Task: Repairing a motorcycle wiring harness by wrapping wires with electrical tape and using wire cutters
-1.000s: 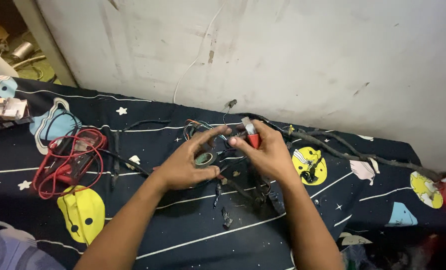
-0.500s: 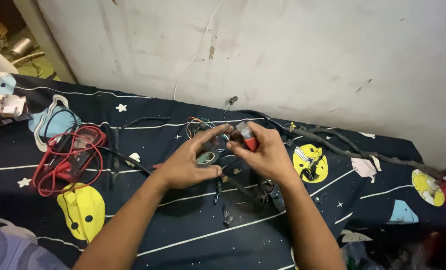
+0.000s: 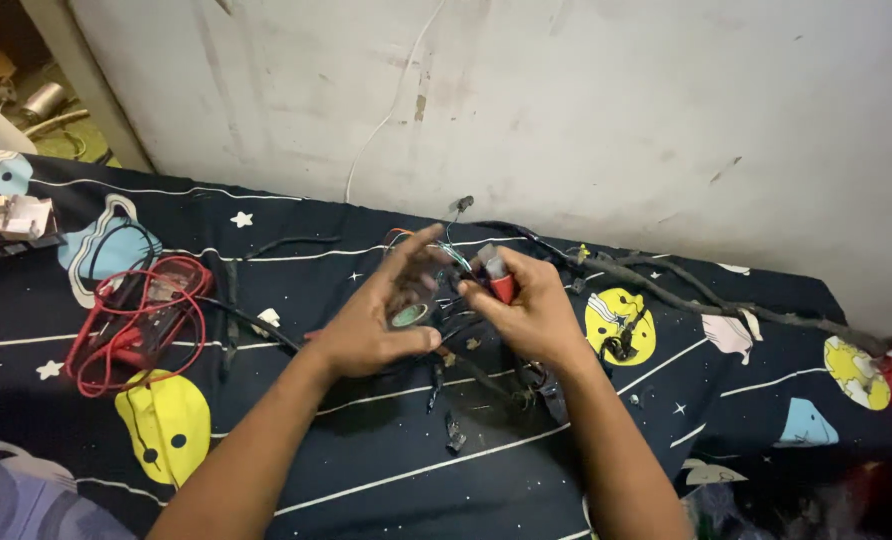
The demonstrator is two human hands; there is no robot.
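Note:
My left hand (image 3: 381,315) holds a small roll of dark tape (image 3: 409,315) against its palm, with the fingers spread upward. My right hand (image 3: 526,305) grips a red-handled tool (image 3: 498,280) with a grey tip, held close beside the left hand. Thin coloured wires (image 3: 451,255) run between the two hands. Both hands hover over a tangle of black wiring (image 3: 486,370) lying on a dark blue patterned bedsheet (image 3: 366,470).
A multimeter with red and black leads (image 3: 141,315) lies at the left. A long black wire harness (image 3: 726,300) stretches to the right along the white wall (image 3: 586,120). Small black connectors (image 3: 454,432) lie near the front. Clutter sits at the far left edge.
The left fingers have opened and spread upward. The hands have otherwise stayed together in about the same place above the wires.

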